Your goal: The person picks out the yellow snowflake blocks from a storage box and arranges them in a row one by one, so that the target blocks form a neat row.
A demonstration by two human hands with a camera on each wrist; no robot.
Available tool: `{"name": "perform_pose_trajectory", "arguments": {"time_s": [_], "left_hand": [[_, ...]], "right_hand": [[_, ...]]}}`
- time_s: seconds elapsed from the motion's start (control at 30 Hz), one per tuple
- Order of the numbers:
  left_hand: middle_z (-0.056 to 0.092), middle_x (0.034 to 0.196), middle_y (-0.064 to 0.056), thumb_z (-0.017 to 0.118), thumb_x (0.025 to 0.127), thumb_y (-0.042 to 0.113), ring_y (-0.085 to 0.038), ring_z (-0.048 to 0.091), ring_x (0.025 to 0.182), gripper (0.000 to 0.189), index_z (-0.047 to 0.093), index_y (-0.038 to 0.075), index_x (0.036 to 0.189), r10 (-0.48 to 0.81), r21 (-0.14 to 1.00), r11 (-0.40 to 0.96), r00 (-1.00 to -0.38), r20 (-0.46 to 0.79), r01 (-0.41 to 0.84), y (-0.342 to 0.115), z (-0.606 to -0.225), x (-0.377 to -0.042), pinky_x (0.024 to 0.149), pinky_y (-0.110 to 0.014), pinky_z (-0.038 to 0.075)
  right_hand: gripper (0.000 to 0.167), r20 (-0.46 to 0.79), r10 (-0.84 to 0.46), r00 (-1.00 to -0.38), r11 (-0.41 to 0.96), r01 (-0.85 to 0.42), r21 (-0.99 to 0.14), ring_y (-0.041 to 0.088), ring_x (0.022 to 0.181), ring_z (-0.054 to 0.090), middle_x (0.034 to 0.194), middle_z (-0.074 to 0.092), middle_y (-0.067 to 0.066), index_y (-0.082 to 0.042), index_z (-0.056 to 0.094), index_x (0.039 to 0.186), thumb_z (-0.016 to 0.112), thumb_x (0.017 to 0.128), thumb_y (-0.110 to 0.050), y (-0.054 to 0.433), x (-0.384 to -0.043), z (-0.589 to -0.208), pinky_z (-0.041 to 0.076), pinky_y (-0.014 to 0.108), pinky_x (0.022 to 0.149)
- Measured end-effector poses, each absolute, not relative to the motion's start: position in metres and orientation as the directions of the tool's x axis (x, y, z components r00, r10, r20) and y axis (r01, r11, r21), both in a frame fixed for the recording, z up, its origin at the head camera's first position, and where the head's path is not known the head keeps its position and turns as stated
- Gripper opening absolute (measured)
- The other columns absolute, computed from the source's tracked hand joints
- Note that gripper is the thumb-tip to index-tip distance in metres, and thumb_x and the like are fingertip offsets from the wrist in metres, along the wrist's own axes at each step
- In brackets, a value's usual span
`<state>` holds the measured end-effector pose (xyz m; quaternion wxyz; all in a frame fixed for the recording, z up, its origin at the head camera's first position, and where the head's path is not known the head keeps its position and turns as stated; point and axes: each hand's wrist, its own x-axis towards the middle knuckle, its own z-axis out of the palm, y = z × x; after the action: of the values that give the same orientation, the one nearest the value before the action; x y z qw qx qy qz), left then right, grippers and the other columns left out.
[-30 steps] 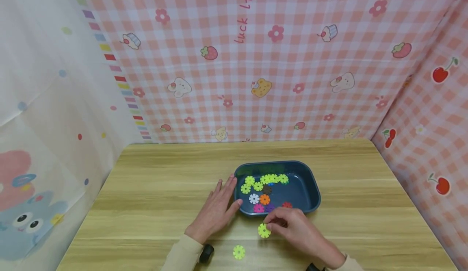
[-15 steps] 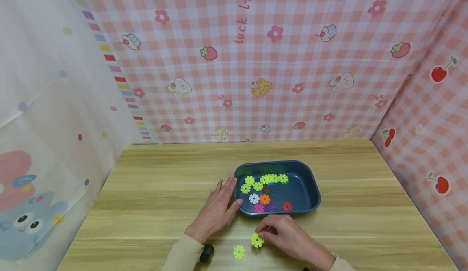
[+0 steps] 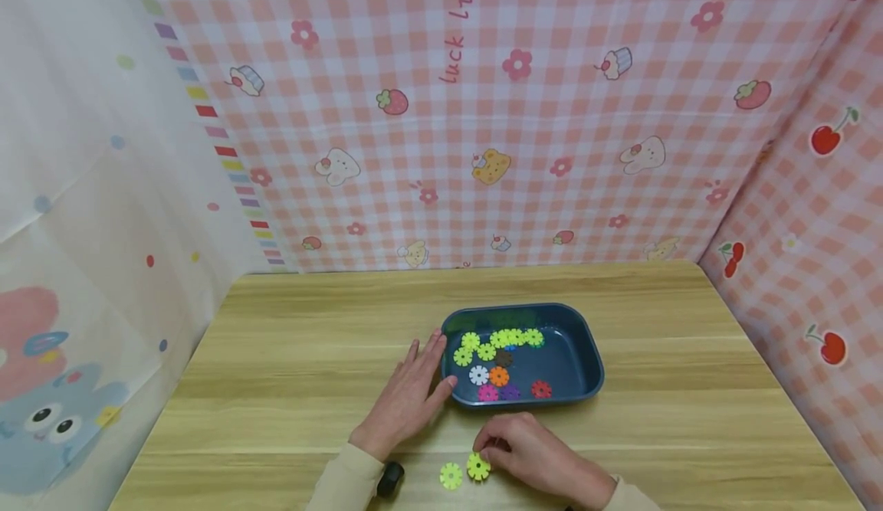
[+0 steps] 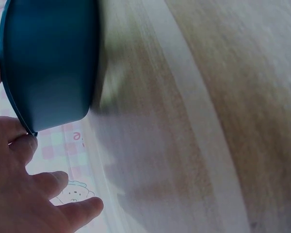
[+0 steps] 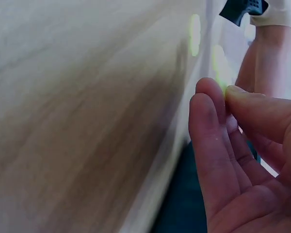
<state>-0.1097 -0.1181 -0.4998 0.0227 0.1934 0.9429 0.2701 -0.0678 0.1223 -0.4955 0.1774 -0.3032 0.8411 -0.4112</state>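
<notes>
My right hand pinches a yellow-green snowflake disc between thumb and fingertips, low over the table in front of the tray. In the right wrist view, this held disc shows edge-on beyond the fingertips. Just left of it, a second yellow-green snowflake disc lies flat on the wood. My left hand rests with extended fingers and thumb against the left end of the dark blue tray. The left wrist view shows those fingers at the tray's rim.
Inside the tray several yellow-green discs lie towards the back left. White, orange, pink, purple, brown and red discs lie there too. A checked cloth hangs behind the wooden table.
My right hand has moved left and nearer the front with its disc, which is now beside the disc on the table. The red disc in the tray is fully uncovered. My left hand stays put.
</notes>
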Motion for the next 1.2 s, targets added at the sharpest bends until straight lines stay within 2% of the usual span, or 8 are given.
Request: {"name": "perform_pose_trajectory", "arguments": {"time_s": [0.1, 0.27, 0.4, 0.63, 0.73, 1.03, 1.2], "left_hand": [[0.018, 0.172, -0.007, 0.042, 0.109, 0.05, -0.045, 0.019, 0.154, 0.071, 0.024, 0.011, 0.166, 0.38, 0.516, 0.778, -0.923, 0.065, 0.357, -0.118, -0.5, -0.11, 0.12, -0.066, 0.025], [0.017, 0.172, -0.005, 0.043, 0.109, 0.048, -0.044, 0.018, 0.155, 0.07, 0.024, 0.011, 0.166, 0.381, 0.521, 0.776, -0.923, 0.063, 0.356, -0.118, -0.5, -0.111, 0.12, -0.065, 0.025], [0.018, 0.172, -0.005, 0.044, 0.109, 0.046, -0.043, 0.018, 0.155, 0.069, 0.025, 0.011, 0.166, 0.376, 0.526, 0.775, -0.925, 0.06, 0.35, -0.117, -0.5, -0.111, 0.12, -0.065, 0.025], [0.018, 0.172, -0.005, 0.046, 0.11, 0.045, -0.043, 0.018, 0.155, 0.068, 0.025, 0.012, 0.166, 0.369, 0.53, 0.776, -0.928, 0.056, 0.341, -0.117, -0.5, -0.111, 0.121, -0.065, 0.025], [0.019, 0.172, -0.005, 0.045, 0.11, 0.046, -0.043, 0.018, 0.155, 0.068, 0.025, 0.012, 0.165, 0.369, 0.531, 0.775, -0.927, 0.058, 0.342, -0.117, -0.5, -0.111, 0.121, -0.065, 0.025], [0.02, 0.172, -0.007, 0.043, 0.109, 0.049, -0.046, 0.02, 0.154, 0.07, 0.026, 0.01, 0.165, 0.38, 0.53, 0.767, -0.922, 0.077, 0.361, -0.119, -0.501, -0.11, 0.12, -0.065, 0.026], [0.021, 0.172, -0.008, 0.044, 0.109, 0.047, -0.046, 0.02, 0.154, 0.07, 0.026, 0.01, 0.165, 0.379, 0.529, 0.768, -0.922, 0.077, 0.36, -0.118, -0.501, -0.11, 0.121, -0.064, 0.026]], "right_hand": [[0.011, -0.047, -0.671, -0.74, 0.472, -0.378, -0.796, -0.003, 0.08, 0.058, 0.091, 0.07, -0.017, -0.018, 0.078, 0.1, 0.073, 0.097, -0.01, 0.121, -0.07, -0.5, 0.055, 0.021, 0.074], [0.01, 0.042, -0.714, -0.699, 0.427, -0.482, -0.765, -0.003, 0.079, 0.058, 0.089, 0.069, -0.018, -0.017, 0.077, 0.1, 0.07, 0.098, -0.011, 0.125, -0.076, -0.523, 0.054, 0.021, 0.069], [0.009, 0.031, -0.723, -0.69, 0.428, -0.483, -0.764, -0.003, 0.077, 0.057, 0.088, 0.068, -0.017, -0.015, 0.077, 0.099, 0.07, 0.098, -0.01, 0.124, -0.075, -0.523, 0.054, 0.02, 0.067], [0.01, -0.081, -0.677, -0.732, 0.505, -0.381, -0.775, -0.004, 0.075, 0.056, 0.083, 0.065, -0.019, -0.017, 0.077, 0.096, 0.073, 0.095, -0.008, 0.116, -0.071, -0.505, 0.053, 0.019, 0.069], [0.012, -0.095, -0.664, -0.741, 0.527, -0.374, -0.763, -0.004, 0.074, 0.055, 0.082, 0.064, -0.02, -0.019, 0.077, 0.094, 0.074, 0.094, -0.007, 0.114, -0.07, -0.503, 0.052, 0.018, 0.068], [0.01, -0.103, -0.657, -0.747, 0.537, -0.368, -0.759, -0.005, 0.075, 0.056, 0.085, 0.066, -0.02, -0.018, 0.077, 0.095, 0.076, 0.093, -0.008, 0.115, -0.069, -0.502, 0.054, 0.018, 0.07], [0.004, -0.046, -0.659, -0.751, 0.517, -0.407, -0.753, -0.005, 0.079, 0.057, 0.09, 0.067, -0.021, -0.017, 0.078, 0.099, 0.075, 0.096, -0.015, 0.125, -0.067, -0.487, 0.055, 0.019, 0.072]]}}
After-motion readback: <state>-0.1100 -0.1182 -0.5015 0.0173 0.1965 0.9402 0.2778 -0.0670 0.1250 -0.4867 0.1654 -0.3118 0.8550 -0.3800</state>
